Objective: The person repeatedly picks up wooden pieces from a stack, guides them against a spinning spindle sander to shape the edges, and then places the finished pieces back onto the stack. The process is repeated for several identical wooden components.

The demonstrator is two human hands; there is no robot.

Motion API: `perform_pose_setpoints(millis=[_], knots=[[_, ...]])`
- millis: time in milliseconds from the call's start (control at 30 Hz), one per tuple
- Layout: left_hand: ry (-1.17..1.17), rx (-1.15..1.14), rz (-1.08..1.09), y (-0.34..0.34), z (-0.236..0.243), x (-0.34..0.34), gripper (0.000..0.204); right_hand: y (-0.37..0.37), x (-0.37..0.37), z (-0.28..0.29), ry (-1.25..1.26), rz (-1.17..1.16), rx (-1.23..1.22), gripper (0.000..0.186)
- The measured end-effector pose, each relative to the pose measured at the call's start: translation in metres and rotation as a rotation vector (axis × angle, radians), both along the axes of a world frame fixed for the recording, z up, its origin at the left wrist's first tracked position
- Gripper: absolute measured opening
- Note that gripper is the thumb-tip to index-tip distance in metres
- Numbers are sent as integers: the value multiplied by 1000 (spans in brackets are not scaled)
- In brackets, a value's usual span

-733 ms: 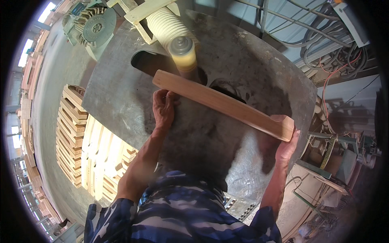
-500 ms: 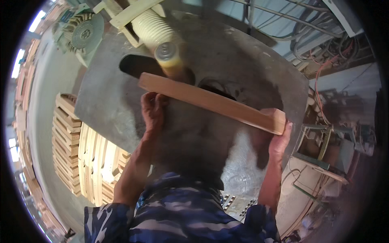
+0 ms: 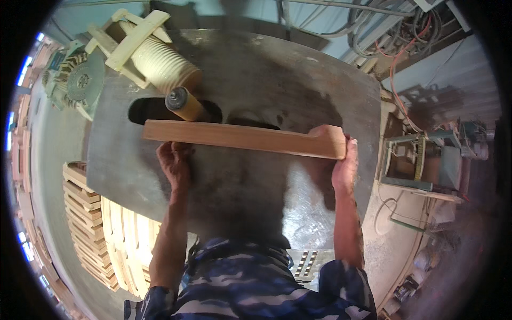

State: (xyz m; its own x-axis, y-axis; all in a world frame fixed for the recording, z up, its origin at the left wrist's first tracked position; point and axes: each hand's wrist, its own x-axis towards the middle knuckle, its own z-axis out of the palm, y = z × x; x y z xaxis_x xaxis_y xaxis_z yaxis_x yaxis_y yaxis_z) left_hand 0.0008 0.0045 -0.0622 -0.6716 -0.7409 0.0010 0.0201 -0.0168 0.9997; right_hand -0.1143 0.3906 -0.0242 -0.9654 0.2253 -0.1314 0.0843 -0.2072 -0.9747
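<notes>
A long reddish-brown wooden piece lies almost level across my front, its raised block end to the right. My left hand grips its near edge close to the left end, fingers curled and partly hidden. At the block end, my right hand holds the wood with its palm against the end face. Just behind the left half stands a yellow sanding spindle with a dark cap. The wood's far edge meets or nearly meets the spindle; I cannot tell which. Below lies the grey metal table.
A white corrugated hose in a wooden frame reaches toward the spindle. A dark oval opening surrounds the spindle's foot. Stacked wooden parts stand at lower left, a green motor at upper left, and a metal-framed stand at right.
The wooden piece has swung from a slant to nearly level and shifted left, its left end coming nearer me. Both hands moved left with it. The view has shifted too.
</notes>
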Motion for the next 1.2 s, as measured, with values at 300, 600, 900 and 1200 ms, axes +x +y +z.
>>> perform_pose_setpoints(millis=[300,600,900,1200], knots=[[32,35,50,1,-1,-3,22,-4,1,1,14,84,-47,49],[15,100,104,4,9,-6,19,-18,-6,-1,-13,65,-74,47],[-28,66,70,2,4,-2,19,-31,-4,6,7,79,-59,46],[9,132,79,6,8,-4,22,-44,-4,9,13,104,-96,43]])
